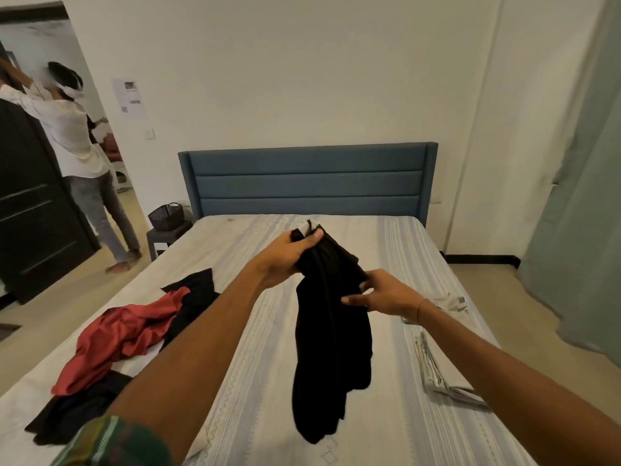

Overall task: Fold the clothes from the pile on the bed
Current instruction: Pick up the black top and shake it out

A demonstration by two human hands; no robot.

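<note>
bed (268, 381) with striped sheet | pile (127, 334) of red and black clothes lying at left side | black garment (331, 358) hanging above bed | left hand (285, 255) gripping its top | right hand (386, 294) pinching its edge lower

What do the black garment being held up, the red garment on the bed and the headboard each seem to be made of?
Black garment: soft matte fabric, probably a knit; it hangs limp in folds.
Red garment: thin woven cloth with a slight sheen, possibly satin-like; it lies crumpled.
Headboard: blue upholstery, seemingly padded, with horizontal seams.
</note>
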